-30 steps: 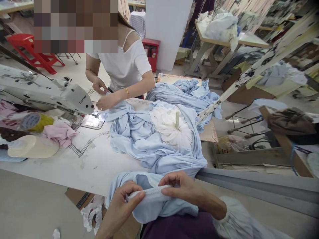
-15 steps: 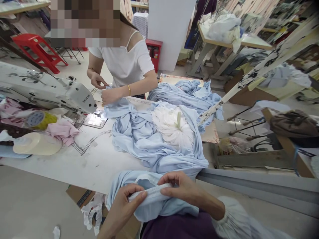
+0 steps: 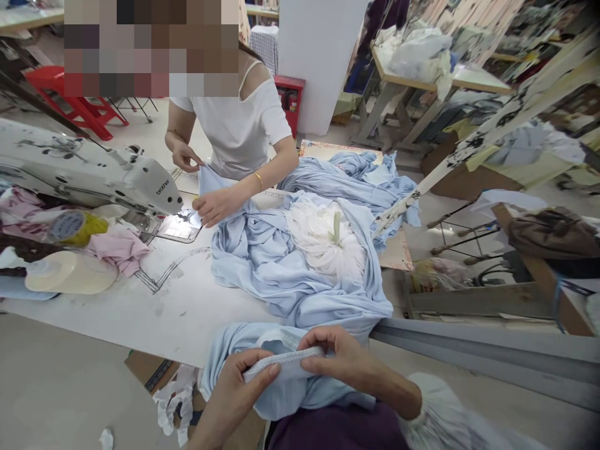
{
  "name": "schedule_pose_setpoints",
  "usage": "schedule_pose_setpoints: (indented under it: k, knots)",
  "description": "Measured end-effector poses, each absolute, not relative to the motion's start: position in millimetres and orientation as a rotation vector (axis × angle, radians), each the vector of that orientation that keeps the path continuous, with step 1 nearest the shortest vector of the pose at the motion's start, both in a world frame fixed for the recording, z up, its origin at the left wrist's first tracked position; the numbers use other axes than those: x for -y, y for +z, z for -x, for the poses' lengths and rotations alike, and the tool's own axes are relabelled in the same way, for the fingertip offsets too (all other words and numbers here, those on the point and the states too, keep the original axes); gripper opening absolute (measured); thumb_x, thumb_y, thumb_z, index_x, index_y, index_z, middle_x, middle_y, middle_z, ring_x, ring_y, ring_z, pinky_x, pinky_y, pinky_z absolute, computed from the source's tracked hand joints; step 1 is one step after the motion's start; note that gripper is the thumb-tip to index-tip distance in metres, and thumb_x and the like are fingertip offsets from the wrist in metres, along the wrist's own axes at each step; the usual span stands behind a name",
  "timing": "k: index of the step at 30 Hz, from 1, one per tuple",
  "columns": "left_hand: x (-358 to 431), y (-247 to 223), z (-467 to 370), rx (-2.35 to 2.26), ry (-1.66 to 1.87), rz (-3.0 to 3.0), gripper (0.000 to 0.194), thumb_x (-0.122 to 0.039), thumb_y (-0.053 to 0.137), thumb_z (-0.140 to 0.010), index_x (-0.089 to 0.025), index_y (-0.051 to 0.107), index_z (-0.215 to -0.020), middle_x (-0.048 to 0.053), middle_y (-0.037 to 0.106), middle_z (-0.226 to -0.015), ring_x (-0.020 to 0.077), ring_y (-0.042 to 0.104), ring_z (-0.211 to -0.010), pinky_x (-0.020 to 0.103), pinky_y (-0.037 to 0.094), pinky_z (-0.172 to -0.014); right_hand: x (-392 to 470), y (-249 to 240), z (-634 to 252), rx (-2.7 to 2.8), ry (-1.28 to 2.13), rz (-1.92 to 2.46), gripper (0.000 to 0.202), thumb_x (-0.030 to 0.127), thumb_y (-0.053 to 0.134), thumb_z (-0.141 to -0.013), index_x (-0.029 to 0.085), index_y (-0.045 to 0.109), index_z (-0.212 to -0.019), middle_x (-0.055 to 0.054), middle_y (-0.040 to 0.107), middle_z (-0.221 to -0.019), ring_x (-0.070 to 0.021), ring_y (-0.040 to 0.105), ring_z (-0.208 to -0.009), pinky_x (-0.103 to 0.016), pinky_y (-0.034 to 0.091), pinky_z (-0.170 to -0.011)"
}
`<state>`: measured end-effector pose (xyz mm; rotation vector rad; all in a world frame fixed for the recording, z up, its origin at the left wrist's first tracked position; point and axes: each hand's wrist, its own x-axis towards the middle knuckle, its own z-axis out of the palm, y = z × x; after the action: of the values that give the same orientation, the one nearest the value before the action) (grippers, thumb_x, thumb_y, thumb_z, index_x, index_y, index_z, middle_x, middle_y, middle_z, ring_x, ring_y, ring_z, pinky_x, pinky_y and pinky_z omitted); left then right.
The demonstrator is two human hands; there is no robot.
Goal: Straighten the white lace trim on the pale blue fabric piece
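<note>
A light blue garment (image 3: pixel 281 400) lies gathered at the near edge of the sewing table, over my lap. My left hand (image 3: pixel 241 381) pinches its stitched edge between thumb and fingers. On the same edge, a little to the right, my right hand (image 3: pixel 335 356) grips with thumb and bent fingers. Between the two hands the edge runs as a narrow, slightly curved strip. Just beyond lies a heap of light blue fabric (image 3: pixel 262 262), with a tied bundle of white fabric strips (image 3: pixel 323 240) on top.
Across the white table (image 3: pixel 187 312) a co-worker (image 3: pixel 229 125) holds blue fabric beside a sewing machine (image 3: pixel 122 175). A plastic bottle (image 3: pixel 75 272) and pink scraps (image 3: pixel 119 247) lie left. A chipped white pole (image 3: pixel 445 162) slants up at right. A cardboard box (image 3: pixel 145 369) stands below.
My hands stay almost in place, and the garment's edge between them has turned slightly, showing its stitching as a narrower strip. The co-worker's hand nearest me has moved closer, spreading the blue fabric.
</note>
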<state>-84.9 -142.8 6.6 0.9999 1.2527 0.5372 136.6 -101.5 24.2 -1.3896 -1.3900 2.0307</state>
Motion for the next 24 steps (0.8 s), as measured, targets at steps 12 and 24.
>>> schedule_pose_setpoints:
  k: [12,24]
  knots:
    - [145,19,79,-1.378,0.672,-0.918,0.034,-0.050,0.069,-0.071,-0.018,0.073,-0.082,0.006,0.071,-0.087,0.0229,0.060,-0.087,0.028,0.045,-0.080,104,24,-132,1.445,1.942,1.437,0.019,0.029,0.066,-0.067,0.015,0.069,-0.080,0.001,0.056,-0.066,-0.0118,0.045,-0.062,-0.022,0.034,-0.054]
    - [153,2,84,-1.410,0.984,-1.419,0.005,-0.026,0.067,-0.077,-0.024,0.070,-0.076,0.002,0.065,-0.080,0.0167,0.061,-0.080,0.026,0.047,-0.073,109,24,-132,1.440,1.740,1.377,0.014,0.022,0.069,-0.068,0.018,0.056,-0.067,0.002,0.054,-0.067,-0.0123,0.046,-0.065,-0.024,0.036,-0.060]
